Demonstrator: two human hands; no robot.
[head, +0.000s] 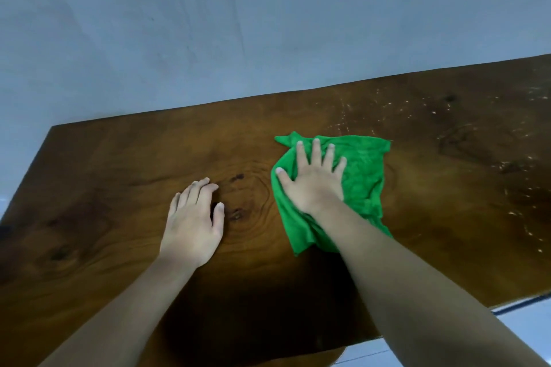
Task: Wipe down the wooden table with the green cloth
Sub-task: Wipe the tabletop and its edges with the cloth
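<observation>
Head view: right hand [313,182] flat, fingers spread, on green cloth [363,176].

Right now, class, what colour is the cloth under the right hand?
Bright green cloth, plain with no pattern, seen clearly in the head view.

Glossy grained wooden table [119,176]; soft, matt green cloth [363,176].

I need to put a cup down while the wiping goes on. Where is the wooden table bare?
The wooden table is bare left of the left hand, out to its left end. The middle is taken by both hands, the right hand flat on the green cloth. Right of it lie pale specks.
</observation>
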